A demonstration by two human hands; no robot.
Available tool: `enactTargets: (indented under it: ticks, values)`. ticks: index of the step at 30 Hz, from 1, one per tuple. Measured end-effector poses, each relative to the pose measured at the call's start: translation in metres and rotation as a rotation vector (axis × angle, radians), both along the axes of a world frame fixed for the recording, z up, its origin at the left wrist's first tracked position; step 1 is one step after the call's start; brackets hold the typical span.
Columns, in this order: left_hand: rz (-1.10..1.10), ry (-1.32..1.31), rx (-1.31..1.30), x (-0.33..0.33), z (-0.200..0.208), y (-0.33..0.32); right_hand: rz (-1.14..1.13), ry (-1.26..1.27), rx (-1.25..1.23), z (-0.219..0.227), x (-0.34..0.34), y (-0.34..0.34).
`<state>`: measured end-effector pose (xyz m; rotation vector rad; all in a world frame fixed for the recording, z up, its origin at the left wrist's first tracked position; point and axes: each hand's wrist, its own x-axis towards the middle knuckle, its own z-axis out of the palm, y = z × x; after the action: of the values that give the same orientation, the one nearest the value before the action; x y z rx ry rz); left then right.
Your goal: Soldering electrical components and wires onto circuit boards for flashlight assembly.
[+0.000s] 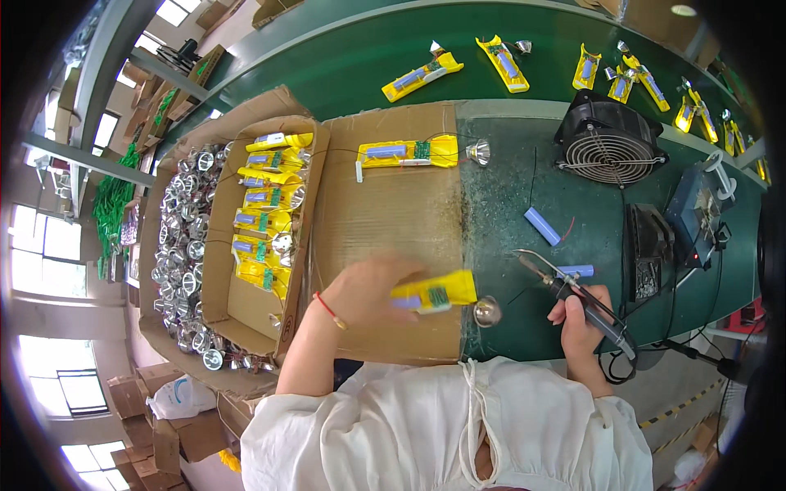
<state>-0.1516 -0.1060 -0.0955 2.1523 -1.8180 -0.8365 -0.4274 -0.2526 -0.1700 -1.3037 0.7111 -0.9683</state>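
Observation:
My right hand [580, 321] grips a soldering iron [591, 314] with a thin bent metal tube alongside it, its tip pointing left over the bench. On the cardboard, my left hand [372, 286] is smeared by motion at the left end of a yellow flashlight housing [450, 290]. That housing carries a blue battery cell and a green circuit board. A silver reflector [487, 311] lies off its right end. Whether my left fingers hold the housing cannot be made out. Farther back lies another yellow housing [442, 152] with its wired reflector [478, 152].
Left stand a carton of yellow housings [264, 211] and a larger box of silver reflectors [182, 270]. Loose blue cells [542, 227] lie on the green bench. A black fan [610, 147] and a soldering station [696, 217] stand right. Several yellow assemblies [422, 77] lie along the back.

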Motion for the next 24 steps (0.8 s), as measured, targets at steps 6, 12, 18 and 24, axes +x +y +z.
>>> enactTargets:
  ticks: [6, 12, 18, 24]
  values:
    - [0.708, -0.42, -0.517, 0.095, -0.052, -0.034, -0.007, -0.014, -0.012, 0.005, 0.002, 0.007]
    - [0.676, -0.182, -0.617, 0.122, -0.063, -0.055, -0.021, 0.01, 0.0, 0.002, 0.001, 0.007]
    - [0.787, 0.019, -0.679, 0.127, -0.052, -0.068, -0.074, 0.052, -0.008, 0.001, 0.006, 0.003]
    - [0.855, 0.061, -0.558, 0.153, -0.07, -0.086, -0.032, 0.035, 0.027, 0.0, 0.008, 0.005]
